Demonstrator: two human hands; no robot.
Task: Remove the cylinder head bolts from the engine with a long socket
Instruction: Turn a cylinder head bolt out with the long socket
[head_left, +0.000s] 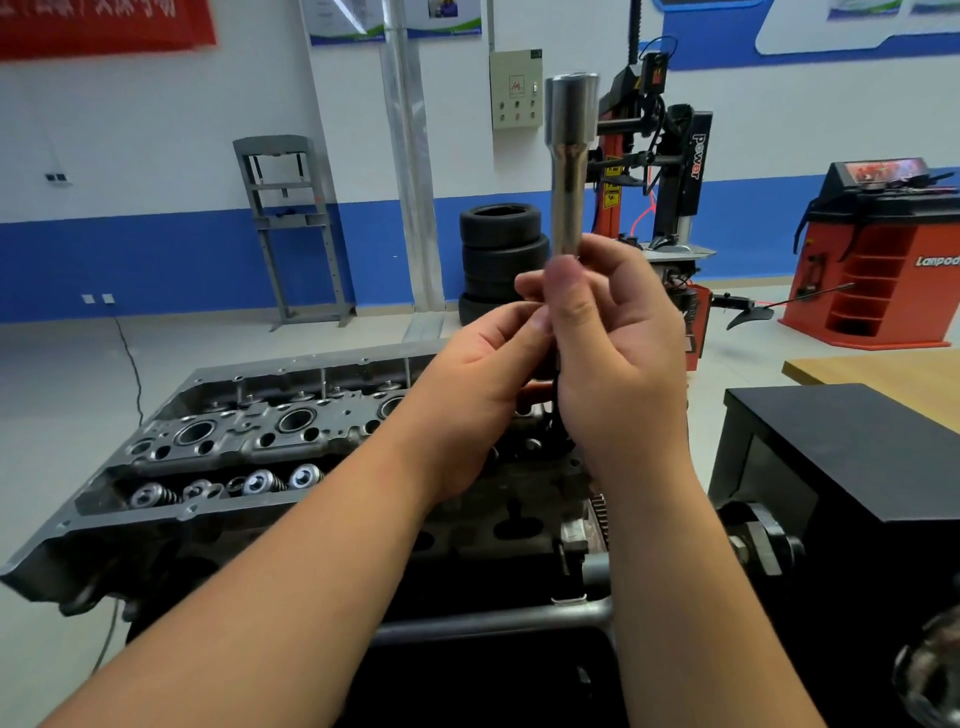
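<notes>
A long shiny steel socket (570, 171) stands upright in the air, wide end up, above the engine. My right hand (618, 358) is wrapped round its lower end, thumb across the front. My left hand (483, 395) meets it from the left, fingertips pinching at the socket's bottom, where something dark hangs below; I cannot tell what it is. The grey cylinder head (249, 441) lies below and to the left on its stand, with round bores and several valve springs (260, 483) showing. No bolts can be made out from here.
A black cabinet (852, 457) stands close on the right, a wooden table edge (883, 369) behind it. Stacked tyres (501, 254), a tyre changer (670, 171), a red wheel balancer (878, 254) and a grey press frame (291, 223) line the far wall. A cable (130, 358) runs over the floor.
</notes>
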